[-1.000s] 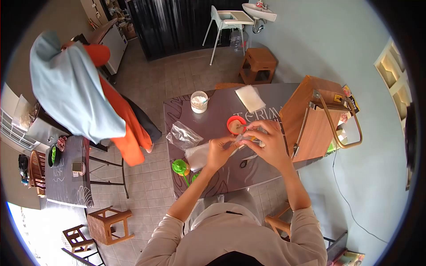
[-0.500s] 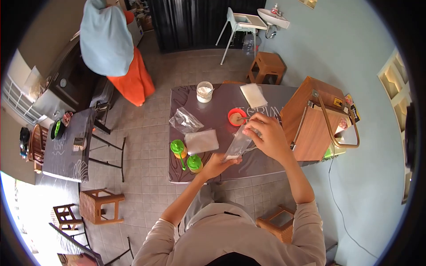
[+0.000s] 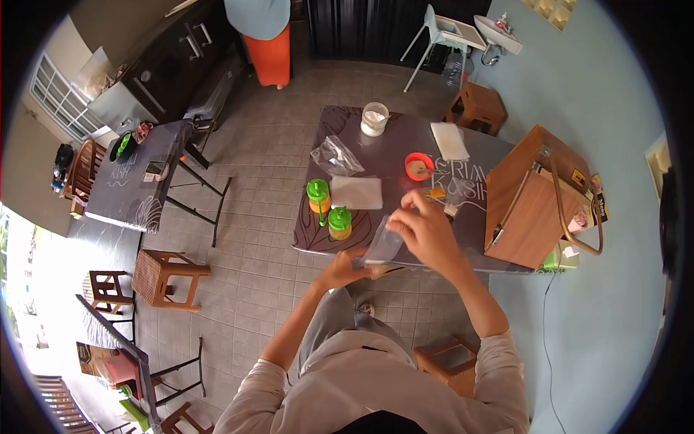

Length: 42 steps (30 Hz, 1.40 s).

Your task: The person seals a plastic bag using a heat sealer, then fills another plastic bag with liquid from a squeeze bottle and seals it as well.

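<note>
My left hand [image 3: 345, 270] is closed around the lower end of a small clear plastic bag [image 3: 385, 241], which has a little white stuff at its bottom. Thumb and fingers of my right hand [image 3: 428, 233] pinch the bag's upper end. Both hands are over the table's near edge. Beyond them is a red bowl [image 3: 413, 176] with brown powder and a spoon in it. A stack of clear bags [image 3: 356, 193] lies left of the bowl, near two green-lidded bottles, one upper [image 3: 318, 195] and one lower [image 3: 340, 224].
On the dark table [image 3: 405, 134] are a jar of white powder [image 3: 374, 121], a crumpled bag [image 3: 338, 156] and another stack [image 3: 450, 141]. A wooden case [image 3: 531, 217] stands at the right end. A person [image 3: 266, 43] stands across the room. A stool [image 3: 452, 365] is behind me.
The view has shifted, so the table sits higher and further right. Both hands still hold the bag, now nearer the table's front edge. The other person has moved further away.
</note>
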Each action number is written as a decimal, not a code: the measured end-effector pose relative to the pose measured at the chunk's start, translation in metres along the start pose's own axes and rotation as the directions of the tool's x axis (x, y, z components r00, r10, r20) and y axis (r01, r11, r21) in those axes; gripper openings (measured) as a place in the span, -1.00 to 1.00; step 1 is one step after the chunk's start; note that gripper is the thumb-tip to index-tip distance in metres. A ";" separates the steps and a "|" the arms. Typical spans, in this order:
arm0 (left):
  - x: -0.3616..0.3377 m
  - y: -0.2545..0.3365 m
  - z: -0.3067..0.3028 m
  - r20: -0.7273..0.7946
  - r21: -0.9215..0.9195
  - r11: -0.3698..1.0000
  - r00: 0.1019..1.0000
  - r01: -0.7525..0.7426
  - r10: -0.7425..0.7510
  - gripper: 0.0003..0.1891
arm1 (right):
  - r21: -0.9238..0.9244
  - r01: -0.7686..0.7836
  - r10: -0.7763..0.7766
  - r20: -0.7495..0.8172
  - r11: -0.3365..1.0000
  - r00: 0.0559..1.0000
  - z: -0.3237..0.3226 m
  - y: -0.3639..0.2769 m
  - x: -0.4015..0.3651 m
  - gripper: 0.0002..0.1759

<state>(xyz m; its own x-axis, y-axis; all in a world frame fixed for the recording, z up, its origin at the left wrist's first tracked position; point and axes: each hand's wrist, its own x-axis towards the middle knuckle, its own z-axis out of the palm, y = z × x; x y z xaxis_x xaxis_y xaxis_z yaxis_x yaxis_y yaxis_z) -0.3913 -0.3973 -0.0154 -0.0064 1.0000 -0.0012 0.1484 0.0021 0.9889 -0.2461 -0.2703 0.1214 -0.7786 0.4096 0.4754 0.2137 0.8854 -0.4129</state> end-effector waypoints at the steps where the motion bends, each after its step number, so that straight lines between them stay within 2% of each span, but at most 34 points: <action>1: -0.004 0.010 -0.003 -0.077 0.264 0.964 0.995 -0.040 0.062 -0.46 | -0.001 0.010 -0.010 0.002 1.000 1.000 0.002 -0.006 -0.001 -0.83; 2: -0.006 0.021 -0.005 -0.086 0.265 0.963 0.994 -0.043 0.068 -0.46 | -0.035 0.072 -0.071 0.029 0.997 0.997 0.006 -0.013 -0.002 -0.84; 4: -0.009 0.043 -0.009 -0.213 0.186 0.950 0.933 -0.252 0.289 -0.34 | -0.064 0.150 -0.146 0.064 0.987 0.987 0.015 -0.028 -0.003 -0.86; 7: -0.011 0.033 -0.001 -0.322 0.132 0.961 0.907 -0.242 0.272 -0.42 | -0.108 0.206 -0.200 0.064 0.973 0.978 0.036 -0.038 0.000 -0.85; 8: -0.012 0.033 0.002 -0.391 0.101 0.971 0.889 -0.217 0.239 -0.53 | -0.142 0.206 -0.192 0.106 0.968 0.976 0.038 -0.040 0.002 -0.84; 9: -0.015 0.025 -0.001 -0.394 0.102 0.971 0.888 -0.216 0.239 -0.53 | -0.139 0.209 -0.195 0.107 0.968 0.975 0.040 -0.042 0.006 -0.84; 11: -0.015 0.006 -0.007 -0.391 0.084 0.972 0.890 -0.218 0.233 -0.63 | 0.066 0.115 -0.125 0.176 0.991 0.976 0.041 -0.042 0.013 -0.87; 12: -0.016 0.007 -0.011 -0.394 0.083 0.972 0.889 -0.219 0.234 -0.63 | 0.066 0.118 -0.128 0.178 0.991 0.976 0.041 -0.040 0.018 -0.87; 14: -0.018 0.009 -0.020 -0.350 -0.052 0.994 0.934 -0.099 0.074 -0.70 | 0.150 -0.019 -0.031 0.321 0.989 0.946 0.042 -0.032 0.029 -0.87; 15: -0.018 0.013 -0.026 -0.351 -0.051 0.994 0.933 -0.098 0.074 -0.70 | 0.151 -0.017 -0.033 0.322 0.988 0.946 0.043 -0.029 0.036 -0.87; 17: -0.015 0.020 -0.037 -0.320 0.076 0.980 0.926 -0.185 0.200 -0.70 | 0.295 -0.184 0.012 0.501 0.938 0.865 0.045 -0.022 0.048 -0.84; 18: -0.013 0.019 -0.041 -0.319 0.075 0.980 0.926 -0.187 0.201 -0.70 | 0.264 -0.109 -0.022 0.447 0.958 0.894 0.050 -0.024 0.053 -0.83; 19: -0.012 0.018 -0.045 -0.302 0.128 0.972 0.926 -0.196 0.226 -0.68 | 0.261 -0.110 -0.019 0.448 0.959 0.894 0.049 -0.025 0.058 -0.83; 21: -0.010 0.016 -0.053 -0.282 0.177 0.963 0.926 -0.205 0.250 -0.66 | 0.105 0.196 -0.222 0.479 0.975 0.849 0.044 -0.030 0.069 -0.88; 22: -0.009 0.016 -0.059 -0.231 0.180 0.955 0.934 -0.234 0.272 -0.64 | 0.103 0.194 -0.220 0.481 0.975 0.849 0.044 -0.029 0.073 -0.88; 24: -0.006 0.018 -0.066 -0.179 0.182 0.947 0.938 -0.266 0.298 -0.61 | 0.138 0.143 -0.198 0.663 0.980 0.722 0.046 -0.028 0.080 -0.90; 27: -0.005 0.018 -0.071 -0.122 0.147 0.953 0.951 -0.267 0.285 -0.59 | 0.116 0.213 -0.236 0.652 0.970 0.720 0.055 -0.022 0.085 -0.87; 29: -0.004 0.015 -0.073 -0.068 -0.034 0.980 0.979 -0.194 0.192 -0.60 | 0.050 0.248 -0.216 0.672 0.968 0.708 0.057 -0.025 0.090 -0.86; 30: -0.004 0.016 -0.073 -0.064 -0.034 0.980 0.979 -0.196 0.194 -0.60 | -0.015 0.283 -0.194 0.692 0.959 0.695 0.058 -0.026 0.092 -0.85; 32: -0.005 0.020 -0.072 -0.113 -0.153 0.967 0.975 -0.205 0.189 -0.63 | -0.037 0.267 -0.171 0.682 0.963 0.711 0.062 -0.023 0.091 -0.85; 34: -0.007 0.010 -0.073 -0.132 -0.127 0.973 0.975 -0.194 0.178 -0.64 | -0.052 0.251 -0.151 0.675 0.967 0.722 0.067 -0.021 0.089 -0.85; 37: -0.009 -0.005 -0.077 -0.151 -0.104 0.982 0.978 -0.161 0.144 -0.66 | -0.012 0.191 -0.140 0.633 0.982 0.762 0.077 -0.015 0.083 -0.83; 39: -0.010 -0.010 -0.083 -0.154 -0.108 0.984 0.980 -0.141 0.123 -0.67 | 0.297 -0.053 -0.110 0.505 0.954 0.856 0.085 -0.002 0.075 -0.80; 40: -0.010 -0.011 -0.086 -0.184 -0.143 0.981 0.978 -0.128 0.101 -0.67 | 0.297 -0.052 -0.111 0.508 0.954 0.854 0.094 0.012 0.065 -0.80; 41: -0.012 -0.013 -0.090 -0.213 -0.177 0.978 0.974 -0.113 0.074 -0.68 | 0.471 -0.305 0.068 0.455 0.828 0.888 0.109 0.033 0.048 -0.68; 42: -0.014 -0.015 -0.094 -0.217 -0.176 0.978 0.974 -0.108 0.068 -0.68 | 0.626 -0.496 0.256 0.438 0.602 0.862 0.127 0.053 0.029 -0.53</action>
<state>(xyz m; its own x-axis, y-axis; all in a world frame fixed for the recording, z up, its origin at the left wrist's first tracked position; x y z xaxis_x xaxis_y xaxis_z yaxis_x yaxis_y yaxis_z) -0.4861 -0.4114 -0.0161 -0.2103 0.9727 0.0987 -0.0286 -0.1070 0.9938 -0.3324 -0.2395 0.0143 -0.8748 0.4832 -0.0358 0.1459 0.1922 -0.9705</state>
